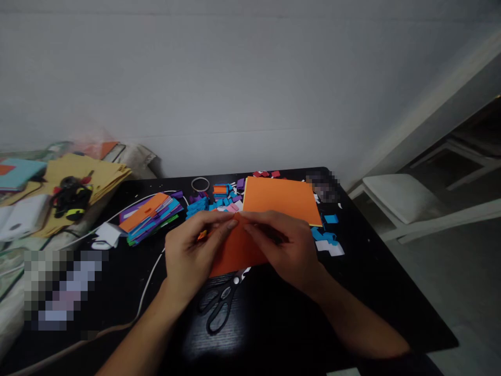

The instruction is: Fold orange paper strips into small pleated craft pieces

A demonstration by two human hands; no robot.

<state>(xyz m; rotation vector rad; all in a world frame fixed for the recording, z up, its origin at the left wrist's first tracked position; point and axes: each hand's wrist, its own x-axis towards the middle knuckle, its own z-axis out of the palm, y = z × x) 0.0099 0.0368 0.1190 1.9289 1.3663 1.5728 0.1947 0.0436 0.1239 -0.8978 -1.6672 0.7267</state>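
Observation:
Between my two hands is a sheet of orange paper (238, 250), its top edge pinched near the middle. My left hand (195, 248) grips it with thumb and forefinger. From the other side my right hand (287, 245) pinches the same edge, its fingertips close to the left ones. Under the paper's lower edge lie scissors (225, 300) with black handles toward me; most of their blades are hidden. Just beyond my hands rests a stack of larger orange sheets (282, 201), with a yellow edge showing beneath.
Left on the black table (391, 303) sit a pile of coloured paper (152, 216), a white cable (146, 284) and a ring (200, 184). Small blue cut pieces (198, 207) lie behind my hands. Yellow envelopes (90, 177) are far left; a white stool (395, 196) stands right.

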